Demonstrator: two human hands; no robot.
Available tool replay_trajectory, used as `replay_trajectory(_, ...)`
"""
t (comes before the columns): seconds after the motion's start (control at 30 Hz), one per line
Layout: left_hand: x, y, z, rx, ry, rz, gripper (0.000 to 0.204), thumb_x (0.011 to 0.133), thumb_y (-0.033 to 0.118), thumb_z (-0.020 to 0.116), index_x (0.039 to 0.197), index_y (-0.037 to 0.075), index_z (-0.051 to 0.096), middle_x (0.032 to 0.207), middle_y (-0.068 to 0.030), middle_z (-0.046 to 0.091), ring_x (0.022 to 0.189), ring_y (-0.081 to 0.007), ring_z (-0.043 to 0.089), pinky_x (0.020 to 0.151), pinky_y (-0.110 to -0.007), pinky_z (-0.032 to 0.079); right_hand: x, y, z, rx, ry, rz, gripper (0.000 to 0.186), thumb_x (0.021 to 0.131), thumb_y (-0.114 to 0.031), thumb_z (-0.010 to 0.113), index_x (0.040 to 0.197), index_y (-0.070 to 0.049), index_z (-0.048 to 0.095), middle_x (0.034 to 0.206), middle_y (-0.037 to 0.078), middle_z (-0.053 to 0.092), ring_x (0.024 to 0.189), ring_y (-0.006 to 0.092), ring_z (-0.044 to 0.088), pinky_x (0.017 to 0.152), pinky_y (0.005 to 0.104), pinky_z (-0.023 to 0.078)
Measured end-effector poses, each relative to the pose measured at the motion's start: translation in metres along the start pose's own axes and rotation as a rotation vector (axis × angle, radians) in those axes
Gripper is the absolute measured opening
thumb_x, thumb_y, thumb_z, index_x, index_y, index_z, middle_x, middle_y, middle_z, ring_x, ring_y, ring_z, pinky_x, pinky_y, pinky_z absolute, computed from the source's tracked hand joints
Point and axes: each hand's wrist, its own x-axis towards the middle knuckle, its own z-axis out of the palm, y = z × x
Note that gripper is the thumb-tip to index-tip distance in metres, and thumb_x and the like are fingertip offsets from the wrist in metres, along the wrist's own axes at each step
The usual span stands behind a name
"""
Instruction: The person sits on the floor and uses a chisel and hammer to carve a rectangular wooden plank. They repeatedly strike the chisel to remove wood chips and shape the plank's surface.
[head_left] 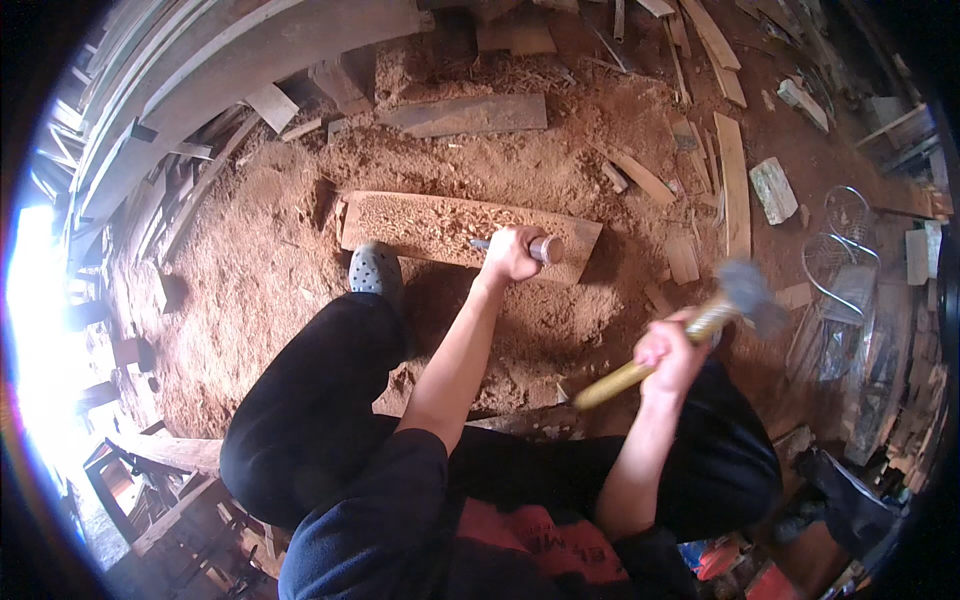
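Observation:
A wooden board (385, 215) with a carved, chip-covered surface lies crosswise on the sawdust-covered ground. My left hand (512, 252) is closed round a chisel (541, 250), whose metal blade points down-left onto the board's surface. My left foot, in a grey perforated clog (372, 268), rests at the board's lower-left edge. To the right, my right hand (666, 352) grips a yellow-handled hammer (622, 380), raised away from the chisel; its grey head (745, 295) is blurred by motion.
Planks (730, 185) and offcuts surround the sawdust patch (250, 230), with long stacked boards (190, 50) at upper left. A pale block (773, 190) and a wire metal object (842, 240) lie at right. Bright daylight enters at far left.

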Motion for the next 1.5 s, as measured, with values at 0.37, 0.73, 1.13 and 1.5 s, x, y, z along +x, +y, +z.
replay_trajectory(0.37,-0.002,-0.005,-0.005,-0.002,-0.062,0.004,0.022,0.058,0.017,0.063,0.078,0.009,0.066,0.073,-0.0151,0.065,0.072,-0.0342,0.064,0.066,-0.040,0.051,0.076,0.167,-0.027,-0.641,-0.036,0.364,0.015,0.070,-0.010,0.060,0.058,-0.004,0.053,0.047,0.002,0.047,0.035,0.0122,0.043,0.033,0.0292,0.034)
replay_trajectory(0.73,0.005,-0.075,-0.094,-1.084,0.841,-0.005,0.021,0.056,-0.005,0.054,0.072,0.009,0.053,0.066,-0.0012,0.051,0.053,-0.0143,0.048,0.047,-0.027,0.040,0.063,0.182,-0.058,-0.871,0.061,0.392,0.012,0.064,-0.008,0.062,0.064,-0.004,0.051,0.048,0.004,0.048,0.036,0.0156,0.047,0.032,0.0318,0.036)
replay_trajectory(1.13,0.027,-0.016,-0.060,-0.862,0.444,-0.203,0.014,0.058,0.003,0.062,0.070,0.011,0.059,0.065,-0.0013,0.057,0.056,-0.0119,0.053,0.045,-0.026,0.041,0.078,0.196,-0.042,-1.263,-0.076,0.163,0.025,0.067,-0.012,0.056,0.081,0.008,0.062,0.073,0.027,0.062,0.074,0.0433,0.062,0.066,0.0472,0.049)
replay_trajectory(1.5,-0.002,0.004,0.019,0.017,-0.254,0.210,0.022,0.051,0.013,0.060,0.073,0.012,0.063,0.071,-0.0104,0.064,0.069,-0.0334,0.062,0.060,-0.041,0.051,0.079,0.192,-0.043,-1.282,-0.095,0.141,0.026,0.069,-0.011,0.052,0.084,0.009,0.061,0.072,0.026,0.062,0.059,0.0355,0.064,0.049,0.0425,0.048)
